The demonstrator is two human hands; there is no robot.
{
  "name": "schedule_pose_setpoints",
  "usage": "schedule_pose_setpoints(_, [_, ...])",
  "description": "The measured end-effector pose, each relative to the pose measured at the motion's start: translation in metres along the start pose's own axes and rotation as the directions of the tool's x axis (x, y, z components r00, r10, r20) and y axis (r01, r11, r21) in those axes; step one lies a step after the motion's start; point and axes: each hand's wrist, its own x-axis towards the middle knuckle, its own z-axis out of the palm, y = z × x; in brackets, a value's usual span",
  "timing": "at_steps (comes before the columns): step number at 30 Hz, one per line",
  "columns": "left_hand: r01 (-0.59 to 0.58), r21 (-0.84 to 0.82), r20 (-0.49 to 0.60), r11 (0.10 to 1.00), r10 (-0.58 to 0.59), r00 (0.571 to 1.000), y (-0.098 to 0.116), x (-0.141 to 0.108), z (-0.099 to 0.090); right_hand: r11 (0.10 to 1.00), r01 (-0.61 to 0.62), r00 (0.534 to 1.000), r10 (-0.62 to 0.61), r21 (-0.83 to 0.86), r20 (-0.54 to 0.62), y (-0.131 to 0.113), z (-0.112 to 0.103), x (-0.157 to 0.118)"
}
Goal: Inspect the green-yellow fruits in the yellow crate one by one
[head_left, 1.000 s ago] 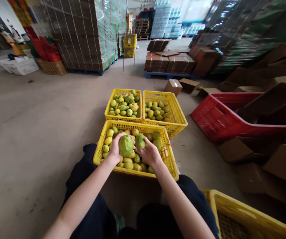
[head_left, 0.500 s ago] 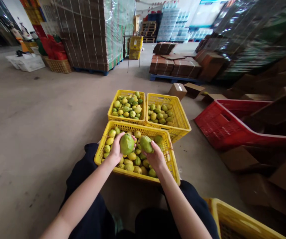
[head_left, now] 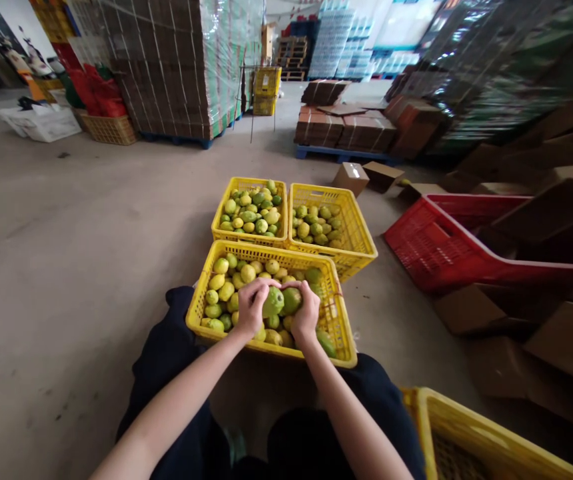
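Both my hands are over the front yellow crate (head_left: 340, 313), which holds many yellow and green guavas (head_left: 226, 291). My left hand (head_left: 251, 305) is curled round a large green guava (head_left: 273, 302), its dark blossom end facing me. My right hand (head_left: 307, 312) grips another green guava (head_left: 292, 301) from the right. The two guavas are side by side and seem to touch. My fingertips nearly meet above them, and the fingers on the far side are partly hidden. A big green guava (head_left: 326, 343) lies in the crate's front right corner.
Behind stand two more yellow crates of guavas, a left one (head_left: 216, 220) and a right one (head_left: 361, 230). A red crate (head_left: 424, 243) with cardboard boxes (head_left: 471, 308) is at right. Another yellow crate (head_left: 424, 417) sits at bottom right. Wrapped pallets (head_left: 166, 73) stand farther back.
My hands have come together, bringing the two guavas side by side. The left hand has turned, with its fingers now over the top. The view has shifted slightly.
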Motion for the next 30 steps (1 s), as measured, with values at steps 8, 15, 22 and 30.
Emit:
schedule_pose_setpoints(8, [-0.022,-0.048,0.072,0.999,0.026,0.997,-0.012,-0.006,0.001,0.919,0.333,0.938,-0.345,-0.213,-0.024,-0.007,-0.004,-0.022])
schedule_pose_setpoints(15, [-0.144,-0.009,0.075,0.99,0.144,0.987,-0.011,-0.008,0.003,0.804,0.505,0.855,-0.516,-0.314,0.052,-0.008,-0.007,-0.021])
schedule_pose_setpoints(22, [-0.19,-0.024,0.022,0.981,0.191,0.981,-0.009,-0.006,0.009,0.778,0.525,0.84,-0.54,-0.346,0.059,-0.005,-0.008,-0.013])
schedule_pose_setpoints(30, [0.297,-0.39,-0.15,0.872,-0.379,0.913,-0.013,0.009,0.015,0.953,0.137,0.984,-0.163,-0.27,-0.075,0.003,0.001,0.002])
